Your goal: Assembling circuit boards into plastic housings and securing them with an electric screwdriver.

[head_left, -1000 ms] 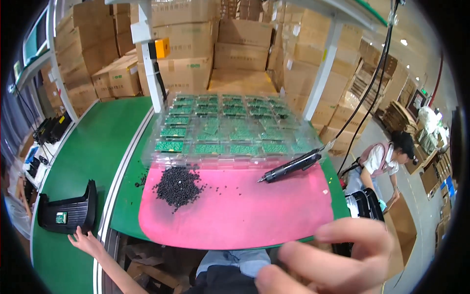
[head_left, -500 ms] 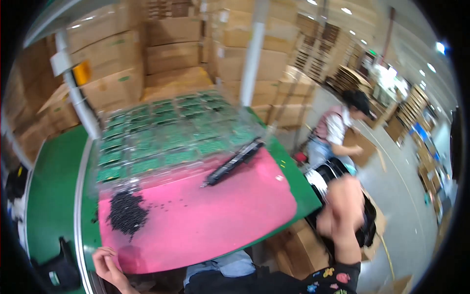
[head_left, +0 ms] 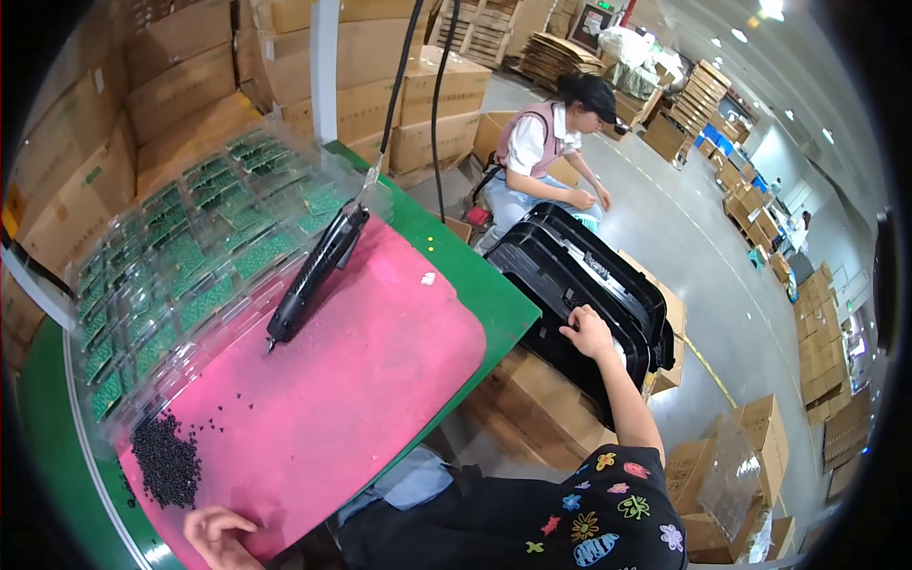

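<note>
My right hand (head_left: 587, 332) is stretched out to the right of the table and lies on the top of a stack of black plastic trays (head_left: 570, 275), fingers spread on its rim. My left hand (head_left: 217, 532) rests on the near edge of the pink mat (head_left: 361, 380) and holds nothing. Just beyond it lies a pile of small black screws (head_left: 166, 465). A black electric screwdriver (head_left: 318, 271) on a hanging cable lies tip-down across the mat. Clear trays of green circuit boards (head_left: 180, 275) cover the far side of the mat.
The mat lies on a green table (head_left: 484, 285). Cardboard boxes (head_left: 532, 408) sit under the black trays. Another person (head_left: 541, 152) crouches on the floor beyond them. Stacked cartons (head_left: 190, 66) line the back, with more along the aisle at right.
The view has swung to the right. My right arm has reached out from the table to the black trays. My left hand has stayed at the mat's near edge.
</note>
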`<act>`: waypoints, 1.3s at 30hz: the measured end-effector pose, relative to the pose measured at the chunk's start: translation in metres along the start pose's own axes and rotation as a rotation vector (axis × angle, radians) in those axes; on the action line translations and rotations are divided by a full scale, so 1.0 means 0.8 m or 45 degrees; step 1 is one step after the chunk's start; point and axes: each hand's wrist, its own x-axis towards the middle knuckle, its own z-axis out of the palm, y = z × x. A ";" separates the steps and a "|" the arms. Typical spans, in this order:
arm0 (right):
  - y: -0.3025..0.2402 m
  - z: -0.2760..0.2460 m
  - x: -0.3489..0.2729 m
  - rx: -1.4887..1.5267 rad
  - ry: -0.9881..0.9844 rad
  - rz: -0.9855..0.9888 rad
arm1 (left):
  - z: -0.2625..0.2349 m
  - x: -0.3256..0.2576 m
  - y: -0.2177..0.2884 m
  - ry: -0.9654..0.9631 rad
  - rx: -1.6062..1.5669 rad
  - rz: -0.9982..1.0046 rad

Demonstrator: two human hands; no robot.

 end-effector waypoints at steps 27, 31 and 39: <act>-0.425 -0.150 -0.119 -0.232 -0.305 -2.261 | 0.029 0.153 0.031 -1.064 1.118 0.180; -0.547 -0.162 -0.109 0.131 -0.078 -2.347 | 0.015 0.148 -0.003 -1.078 1.044 0.231; -0.781 -0.074 -0.108 0.584 0.149 -2.160 | -0.004 0.144 -0.019 -1.032 0.836 0.269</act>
